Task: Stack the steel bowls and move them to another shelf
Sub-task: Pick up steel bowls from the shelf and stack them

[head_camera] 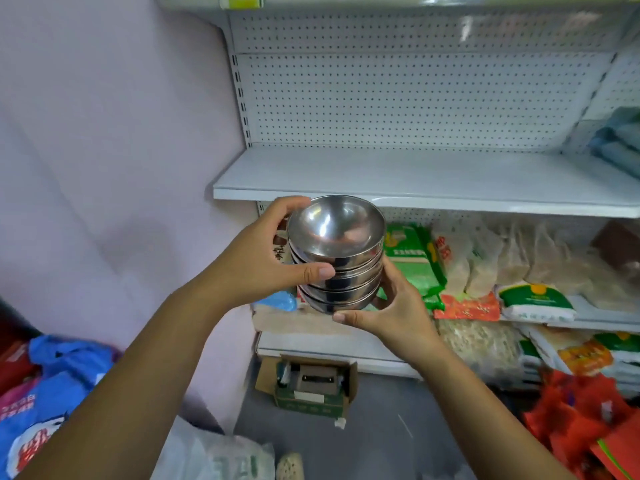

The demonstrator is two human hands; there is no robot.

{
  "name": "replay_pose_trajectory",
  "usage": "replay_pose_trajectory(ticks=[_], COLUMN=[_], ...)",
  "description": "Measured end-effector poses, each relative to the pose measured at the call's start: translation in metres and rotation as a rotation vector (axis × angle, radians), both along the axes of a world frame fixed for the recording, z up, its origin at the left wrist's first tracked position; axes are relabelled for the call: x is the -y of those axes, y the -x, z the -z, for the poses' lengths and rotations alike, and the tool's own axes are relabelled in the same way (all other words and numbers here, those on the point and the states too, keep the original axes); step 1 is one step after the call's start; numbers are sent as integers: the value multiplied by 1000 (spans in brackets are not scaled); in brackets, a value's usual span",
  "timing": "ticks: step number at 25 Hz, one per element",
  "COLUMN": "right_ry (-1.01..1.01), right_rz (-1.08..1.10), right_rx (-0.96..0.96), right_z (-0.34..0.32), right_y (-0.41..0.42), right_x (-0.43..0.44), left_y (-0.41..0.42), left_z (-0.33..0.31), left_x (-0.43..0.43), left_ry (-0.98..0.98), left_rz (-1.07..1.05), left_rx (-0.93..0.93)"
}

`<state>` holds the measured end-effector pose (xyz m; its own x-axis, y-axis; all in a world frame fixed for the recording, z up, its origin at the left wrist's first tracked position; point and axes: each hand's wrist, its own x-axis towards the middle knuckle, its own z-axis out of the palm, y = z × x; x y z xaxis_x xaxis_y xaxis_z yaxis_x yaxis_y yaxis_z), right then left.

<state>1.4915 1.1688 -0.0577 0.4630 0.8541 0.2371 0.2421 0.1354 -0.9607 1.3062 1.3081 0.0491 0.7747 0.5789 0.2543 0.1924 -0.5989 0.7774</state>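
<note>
A stack of several steel bowls (337, 252) is held in the air between both hands, just below and in front of the front edge of a white shelf (415, 174). My left hand (266, 251) grips the stack's left side, thumb across the front and fingers around the top rim. My right hand (394, 306) cups the stack from below and the right, thumb under the bottom bowl. The top bowl faces up and has nothing inside it.
The white shelf has a perforated back panel (415, 98). Folded blue cloths (620, 140) lie at its right end. Bags of rice and grain (485, 271) fill the lower shelves. An open cardboard box (310, 386) sits on the floor. Blue bags (52, 393) lie left, red bags (588, 420) right.
</note>
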Motion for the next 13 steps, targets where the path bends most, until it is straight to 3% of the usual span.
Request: replay_pose_trajectory(ticks=[13], right_ry=[-10], right_rz=[33], right_rx=[26], right_z=[-21], right_y=[-65], right_x=[-273], left_y=[-73], left_z=[-17], left_x=[-285], left_ry=[76], left_rz=[-23], left_rx=[0])
